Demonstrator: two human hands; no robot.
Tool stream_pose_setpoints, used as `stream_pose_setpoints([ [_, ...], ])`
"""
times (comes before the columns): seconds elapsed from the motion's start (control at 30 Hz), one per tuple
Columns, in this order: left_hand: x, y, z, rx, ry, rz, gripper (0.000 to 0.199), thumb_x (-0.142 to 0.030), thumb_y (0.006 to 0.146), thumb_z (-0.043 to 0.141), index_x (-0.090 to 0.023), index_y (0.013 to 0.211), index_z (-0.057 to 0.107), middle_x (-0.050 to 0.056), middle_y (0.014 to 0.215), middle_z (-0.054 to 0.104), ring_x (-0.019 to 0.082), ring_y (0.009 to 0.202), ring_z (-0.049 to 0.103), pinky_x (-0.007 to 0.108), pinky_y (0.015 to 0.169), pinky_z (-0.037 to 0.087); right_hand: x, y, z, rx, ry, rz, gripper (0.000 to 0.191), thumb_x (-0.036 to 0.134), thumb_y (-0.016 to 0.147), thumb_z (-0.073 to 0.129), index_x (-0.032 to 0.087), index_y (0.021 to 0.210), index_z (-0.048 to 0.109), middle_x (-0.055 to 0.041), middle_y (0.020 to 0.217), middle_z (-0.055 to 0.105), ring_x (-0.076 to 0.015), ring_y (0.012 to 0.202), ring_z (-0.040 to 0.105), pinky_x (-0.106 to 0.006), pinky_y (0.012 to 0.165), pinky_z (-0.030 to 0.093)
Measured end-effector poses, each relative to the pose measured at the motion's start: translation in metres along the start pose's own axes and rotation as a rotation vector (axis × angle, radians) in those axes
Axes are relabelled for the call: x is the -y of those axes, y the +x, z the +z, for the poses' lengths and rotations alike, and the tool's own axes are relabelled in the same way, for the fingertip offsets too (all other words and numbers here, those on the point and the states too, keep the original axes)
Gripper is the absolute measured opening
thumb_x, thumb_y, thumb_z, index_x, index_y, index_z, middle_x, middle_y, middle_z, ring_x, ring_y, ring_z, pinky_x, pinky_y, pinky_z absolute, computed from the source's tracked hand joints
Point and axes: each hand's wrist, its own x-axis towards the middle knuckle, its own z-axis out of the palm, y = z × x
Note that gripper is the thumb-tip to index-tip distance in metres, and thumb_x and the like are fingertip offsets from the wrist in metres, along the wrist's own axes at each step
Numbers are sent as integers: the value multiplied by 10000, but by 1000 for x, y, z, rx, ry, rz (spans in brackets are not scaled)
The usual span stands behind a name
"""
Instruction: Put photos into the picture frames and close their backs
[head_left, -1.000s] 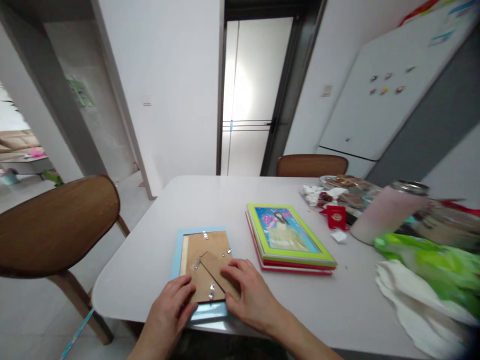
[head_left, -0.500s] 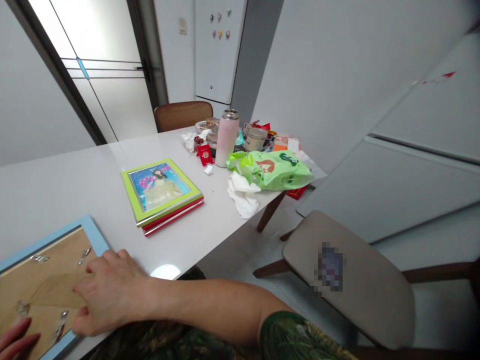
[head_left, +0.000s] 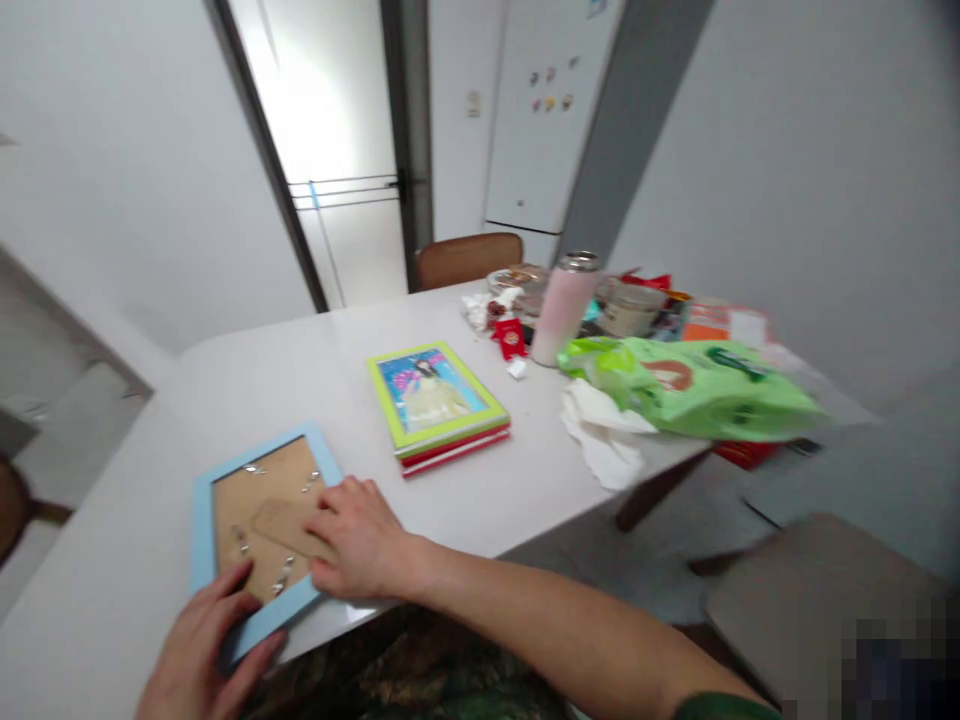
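A light-blue picture frame [head_left: 202,530] lies face down on the table, its brown backing board [head_left: 281,475] up. Several small metal clips sit around the board, and a brown stand flap [head_left: 281,525] lies across its middle. My left hand [head_left: 206,640] grips the near left corner, fingers over the rim and thumb at the outer side. With its fingers bent, my right hand [head_left: 360,540] holds the right edge, fingertips reaching the flap's end. What lies under those fingertips is partly hidden. Beyond it, a green-framed picture [head_left: 435,395] is stacked on a red frame [head_left: 457,450].
The white table [head_left: 300,375] carries a pink bottle [head_left: 564,310], a green wipes-like package [head_left: 720,390], a crumpled white tissue [head_left: 604,435], a red packet [head_left: 511,340] and a tub [head_left: 630,308]. Chairs stand at the far side [head_left: 469,258] and right [head_left: 817,600].
My view has swung left, so the table's contents sit further right in the picture and more of the blue frame shows. My left hand now shows clearly on the frame's corner; my right hand stays on it.
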Motion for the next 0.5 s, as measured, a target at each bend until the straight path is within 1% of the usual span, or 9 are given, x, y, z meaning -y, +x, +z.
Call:
stream_pose_setpoints([
  [0.07, -3, -3, -6, 42, 35, -55, 199, -375, 701, 569, -206, 781, 503, 92, 1114, 504, 258, 982, 498, 407, 791, 449, 4, -1, 4, -14, 43, 8, 263, 348, 667, 526, 197, 877, 578, -52, 893, 524, -201, 860, 410, -353, 735, 339],
  [0.13, -8, -3, -9, 69, 35, -124, 140, -302, 707, 563, -201, 763, 483, 103, 1124, 501, 260, 1038, 457, 435, 842, 411, 6, -2, 7, -20, 80, 3, 261, 299, 686, 524, 200, 923, 569, -61, 944, 518, -200, 885, 404, -358, 765, 323],
  [0.27, -21, -4, -13, 101, -27, -263, 171, -242, 671, 598, -197, 770, 466, 109, 1145, 489, 262, 1083, 417, 478, 920, 318, -1, 1, 12, 9, 121, -50, 279, 279, 730, 490, 217, 995, 553, -61, 1001, 517, -196, 913, 411, -348, 796, 323],
  [0.33, -26, -6, -16, 102, -71, -294, 206, -230, 650, 622, -192, 774, 461, 113, 1150, 485, 261, 1096, 405, 477, 941, 289, -9, 9, 14, 7, 116, -41, 289, 256, 766, 437, 193, 1027, 544, -74, 1017, 515, -188, 921, 420, -326, 804, 337],
  [0.4, -28, -8, -17, 98, -107, -307, 232, -221, 637, 636, -190, 779, 456, 116, 1156, 480, 261, 1106, 396, 479, 955, 265, -16, 22, 17, -1, 64, -3, 302, 215, 783, 391, 168, 1039, 543, -93, 1015, 511, -187, 920, 431, -312, 800, 349],
  [0.5, -27, -11, -17, 88, -138, -320, 246, -211, 629, 639, -190, 790, 453, 115, 1176, 464, 265, 1116, 387, 489, 962, 244, -21, 41, 22, 20, -46, 29, 282, 188, 778, 377, 182, 970, 582, -95, 986, 502, -190, 887, 449, -309, 777, 359],
])
